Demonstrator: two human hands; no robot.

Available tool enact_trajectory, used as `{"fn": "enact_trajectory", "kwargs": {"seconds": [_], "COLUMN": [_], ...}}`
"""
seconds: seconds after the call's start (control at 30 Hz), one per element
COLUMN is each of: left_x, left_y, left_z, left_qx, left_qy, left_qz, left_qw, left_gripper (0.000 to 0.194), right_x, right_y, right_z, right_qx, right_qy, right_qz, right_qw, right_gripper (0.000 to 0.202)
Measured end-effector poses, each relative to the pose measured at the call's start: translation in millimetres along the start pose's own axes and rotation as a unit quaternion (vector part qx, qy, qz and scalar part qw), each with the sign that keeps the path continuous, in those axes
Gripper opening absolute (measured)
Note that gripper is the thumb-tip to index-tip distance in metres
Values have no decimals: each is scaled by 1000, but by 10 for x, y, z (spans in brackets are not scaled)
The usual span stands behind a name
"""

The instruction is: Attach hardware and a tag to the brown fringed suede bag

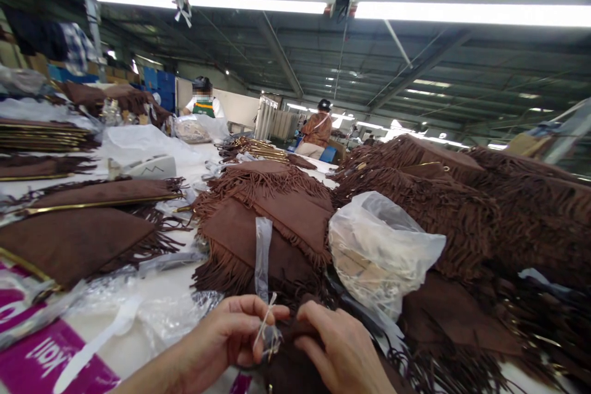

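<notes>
Near the bottom centre, my left hand [231, 329] has thumb and fingers closed on a thin white string [265, 323], with a small piece of clear plastic hanging beside it. Just to the right, my right hand [335, 341] is bent over dark brown fringed material [290, 360], its thumb and fingers curled at the edge of it. A stack of brown fringed pieces [277, 228] lies ahead of both hands, with a clear plastic strip [263, 252] on top.
A translucent plastic bag [383, 246] stands right of centre, before large brown fringed heaps [429, 197]. More brown pieces with gold zips [78, 240] lie left, beside crumpled plastic [161, 308]. Two people [203, 104] are farther back.
</notes>
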State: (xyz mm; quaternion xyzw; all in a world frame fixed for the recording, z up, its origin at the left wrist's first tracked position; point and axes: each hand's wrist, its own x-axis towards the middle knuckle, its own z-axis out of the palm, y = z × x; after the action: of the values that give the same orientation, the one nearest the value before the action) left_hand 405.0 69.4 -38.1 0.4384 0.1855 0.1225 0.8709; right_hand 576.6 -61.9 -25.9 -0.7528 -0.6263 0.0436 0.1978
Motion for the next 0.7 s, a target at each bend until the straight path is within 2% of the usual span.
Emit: {"fn": "enact_trajectory", "kwargs": {"seconds": [0.1,0.2,0.27,0.33,0.4,0.47,0.53,0.63,0.7], "left_x": [11,33,46,47,34,19,18,61,106], "left_y": [-53,-111,-129,-120,-96,-76,-81,-121,-121], "left_z": [49,112,143,165,187,211,230,205,128], "left_qx": [65,154,194,233,273,301,300,233,150], "left_qy": [1,-22,-35,-33,-31,-33,-26,36,100], "left_qz": [7,48,89,128,143,129,106,93,106], "left_qw": [998,987,976,963,951,944,948,967,978], "left_gripper": [32,38,36,33,34,34,31,29,39], "right_x": [-15,-26,-32,-38,-42,-40,-30,-13,-13], "right_y": [-77,-94,-75,-54,-47,-57,-67,-43,-3], "right_z": [-31,65,148,209,242,258,265,264,261], "right_qx": [180,231,174,101,60,26,-19,-75,-101], "right_qy": [6,22,59,104,143,183,229,266,246], "right_qz": [30,-1,-56,-114,-148,-165,-177,-163,-126], "right_qw": [983,973,981,983,977,969,957,947,956], "right_gripper": [15,19,34,39,28,10,21,31,30]}}
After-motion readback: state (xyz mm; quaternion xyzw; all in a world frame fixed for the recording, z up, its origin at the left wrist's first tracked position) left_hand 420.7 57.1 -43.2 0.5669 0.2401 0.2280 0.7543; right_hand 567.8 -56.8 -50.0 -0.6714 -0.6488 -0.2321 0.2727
